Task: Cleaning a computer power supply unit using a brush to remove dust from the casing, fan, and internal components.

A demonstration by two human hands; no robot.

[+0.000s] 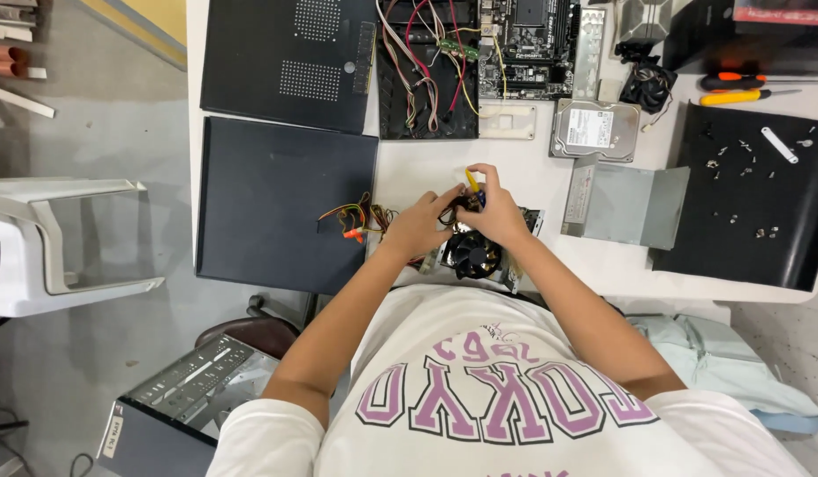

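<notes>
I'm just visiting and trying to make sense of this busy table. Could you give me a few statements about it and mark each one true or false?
1. Both hands, the left hand and the right hand, meet over a small unit with a round black fan. True.
2. The hard drive is lying on the floor. False: it lies on the white table.
3. Two screwdrivers lie at the table's far right. True.
4. The black mat holds coiled cables. False: small screws are scattered on it.
5. The right hand pinches something yellow. True.
</notes>
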